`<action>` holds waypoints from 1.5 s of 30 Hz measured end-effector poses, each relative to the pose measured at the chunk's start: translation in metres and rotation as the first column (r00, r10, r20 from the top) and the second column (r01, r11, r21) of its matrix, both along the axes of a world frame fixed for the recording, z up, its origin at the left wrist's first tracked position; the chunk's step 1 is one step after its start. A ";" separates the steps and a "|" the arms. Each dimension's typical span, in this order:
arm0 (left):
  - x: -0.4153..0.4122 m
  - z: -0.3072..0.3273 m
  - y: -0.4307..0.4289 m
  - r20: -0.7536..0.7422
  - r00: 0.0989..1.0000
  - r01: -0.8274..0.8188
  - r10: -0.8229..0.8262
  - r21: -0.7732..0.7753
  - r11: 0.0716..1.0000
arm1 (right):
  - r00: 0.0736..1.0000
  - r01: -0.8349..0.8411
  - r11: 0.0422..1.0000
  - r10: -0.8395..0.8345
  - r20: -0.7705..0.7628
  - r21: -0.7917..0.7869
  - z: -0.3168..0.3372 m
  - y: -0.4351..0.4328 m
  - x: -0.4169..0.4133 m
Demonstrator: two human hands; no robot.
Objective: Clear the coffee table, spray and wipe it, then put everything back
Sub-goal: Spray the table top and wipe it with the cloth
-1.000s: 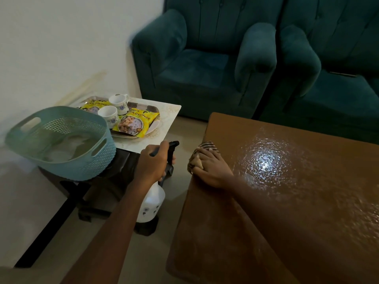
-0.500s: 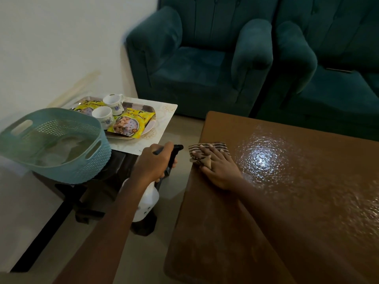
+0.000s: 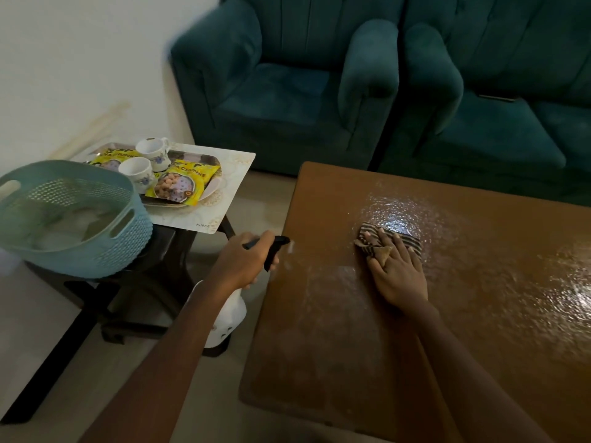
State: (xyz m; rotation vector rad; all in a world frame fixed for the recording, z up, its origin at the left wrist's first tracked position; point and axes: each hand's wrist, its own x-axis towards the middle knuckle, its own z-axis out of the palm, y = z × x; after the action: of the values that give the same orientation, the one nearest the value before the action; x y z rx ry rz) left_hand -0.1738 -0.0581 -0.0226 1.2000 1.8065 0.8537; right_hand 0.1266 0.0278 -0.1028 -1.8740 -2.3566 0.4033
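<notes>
The brown coffee table [image 3: 479,330] fills the right side, its top wet and glistening. My right hand [image 3: 398,273] lies flat on a striped brown cloth [image 3: 399,239], pressing it onto the wet patch near the table's middle. My left hand [image 3: 243,263] grips the black trigger head of a white spray bottle [image 3: 228,318], held just off the table's left edge above the floor.
A small side table [image 3: 224,187] at the left carries a tray [image 3: 198,158] with two cups [image 3: 153,148] and yellow snack packets [image 3: 182,183]. A teal basket [image 3: 64,219] sits beside it. Green sofas [image 3: 287,91] stand behind.
My right hand has slid the cloth from the table's left edge rightward toward the middle. My left hand keeps holding the spray bottle in about the same place.
</notes>
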 end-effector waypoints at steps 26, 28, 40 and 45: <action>-0.008 -0.019 -0.040 0.123 0.992 0.028 -0.025 -0.021 0.999 | 1.000 0.026 1.000 -0.026 0.004 -0.003 0.004 -0.016 0.000; -0.005 -0.023 -0.039 0.135 0.991 0.014 -0.012 -0.018 1.000 | 1.000 0.023 1.000 -0.023 0.001 -0.002 0.004 -0.016 0.000; -0.023 -0.034 -0.050 0.109 0.989 -0.098 0.102 -0.037 0.995 | 0.998 0.057 0.997 -0.055 0.038 -0.044 0.003 -0.010 -0.012; -0.032 -0.028 -0.056 0.141 0.983 -0.119 0.117 0.005 0.993 | 0.998 -0.033 0.998 0.035 0.046 -0.052 0.005 0.008 -0.067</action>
State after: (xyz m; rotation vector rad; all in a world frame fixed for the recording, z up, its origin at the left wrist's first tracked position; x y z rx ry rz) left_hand -0.2056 -0.1146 -0.0506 1.0224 1.7728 0.9936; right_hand 0.0596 0.0356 -0.0976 -1.8879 -2.4334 0.4321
